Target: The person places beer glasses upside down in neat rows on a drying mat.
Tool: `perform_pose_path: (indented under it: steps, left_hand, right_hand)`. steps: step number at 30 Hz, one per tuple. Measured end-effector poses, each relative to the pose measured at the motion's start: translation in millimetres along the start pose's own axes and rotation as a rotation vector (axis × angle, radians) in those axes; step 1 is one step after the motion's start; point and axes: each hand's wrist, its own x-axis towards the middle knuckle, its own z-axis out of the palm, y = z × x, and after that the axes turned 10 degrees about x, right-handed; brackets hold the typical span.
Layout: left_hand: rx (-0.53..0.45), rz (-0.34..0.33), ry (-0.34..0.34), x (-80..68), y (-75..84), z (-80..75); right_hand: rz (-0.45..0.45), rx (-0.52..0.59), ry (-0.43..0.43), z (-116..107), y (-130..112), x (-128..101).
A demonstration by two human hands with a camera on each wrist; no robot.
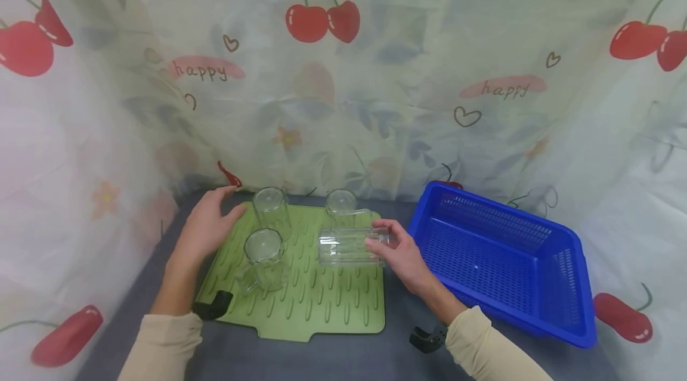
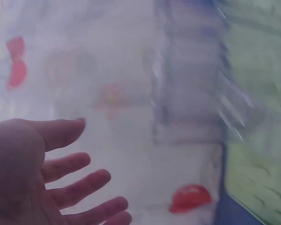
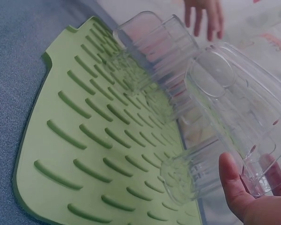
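Note:
My right hand (image 1: 402, 256) grips a clear drinking glass (image 1: 346, 247) at one end. The glass lies on its side in the air above the green drying mat (image 1: 322, 303), its other end pointing left. Three more clear glasses stand on the mat: one at back left (image 1: 272, 214), a handled mug (image 1: 265, 265) in front of it, and one at back right (image 1: 342, 205), partly behind the held glass. Beside the back-left glass hovers my left hand (image 1: 206, 223), empty. Its fingers (image 2: 79, 187) are spread and relaxed in the left wrist view.
A blue plastic basket (image 1: 477, 262) with perforated sides sits right of the mat on the dark grey table (image 1: 343, 357). Cherry-printed curtains (image 1: 376, 101) hang behind and on both sides. Black camera mounts (image 1: 213, 306) are on both wrists.

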Motion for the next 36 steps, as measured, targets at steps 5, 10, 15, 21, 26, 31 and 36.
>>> perform_pose_path:
  steps: [5,10,15,21,26,31,36]
  left_hand:
    - [-0.069,0.048,0.040,-8.9,33.8,-3.6]
    - [-0.149,0.131,0.053,-13.4,58.2,7.0]
    - [-0.225,0.203,0.037,-12.8,72.4,20.0]
    - [-0.288,0.252,-0.032,-12.4,87.8,32.8]
    - [-0.332,0.284,-0.099,-14.4,100.0,46.4]
    - [-0.373,0.298,-0.154,-16.2,106.3,60.3]
    - [-0.413,0.306,-0.189,-17.1,108.4,70.7]
  right_hand:
    - [0.010,0.013,0.004,0,0,-1]
    - [0.017,0.030,0.009,1,0,-1]
    - [0.012,0.038,0.002,2,0,-1]
    - [0.010,0.047,0.004,3,-1,0]
    - [0.013,0.090,0.007,4,-3,0]
    - [0.008,0.122,-0.001,6,-5,0]
    - [0.013,0.130,0.007,8,-7,0]
